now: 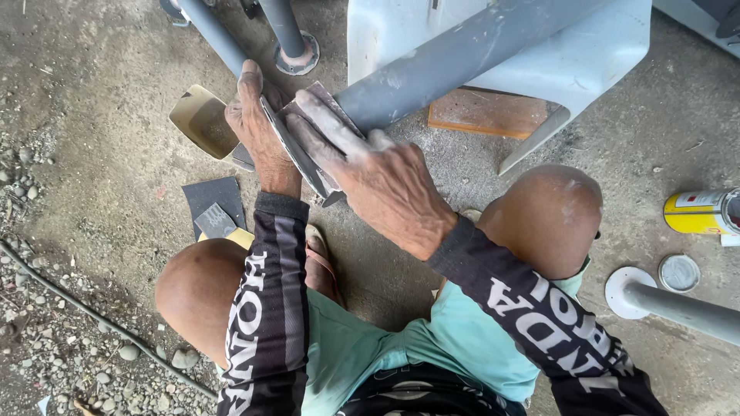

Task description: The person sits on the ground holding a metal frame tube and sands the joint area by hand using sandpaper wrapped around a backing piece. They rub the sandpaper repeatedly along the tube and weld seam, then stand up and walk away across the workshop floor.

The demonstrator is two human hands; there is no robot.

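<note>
Two bare hands meet over the end of a grey pipe (455,62) in the head view, seen from above a person squatting on a rough concrete floor (116,154). The right hand (370,173) lies flat with its fingers pressed down on a folded sheet of sandpaper (308,146), which wraps the pipe's lower end. The left hand (258,127) is closed on the same sheet from the other side, thumb pointing up along it, so both hands clamp the sandpaper against the pipe. Pale dust coats the fingers and both knees.

The pipe slants up to the right across a white moulded panel (586,54), with an orange-brown board (486,112) lying under the panel. Left of the hands sits a tan curved piece (200,119); below it a dark sanding sheet (216,196) lies flat with a small putty scraper (216,222) resting on it. Two more grey pipes (285,27) stand at the top, one on a round base. Loose gravel (54,339) and a thin black cable (92,312) edge the floor at left. At right lie a yellow spray can (697,213), a round metal lid (679,273) and another grey pipe on a white disc base (628,293).
</note>
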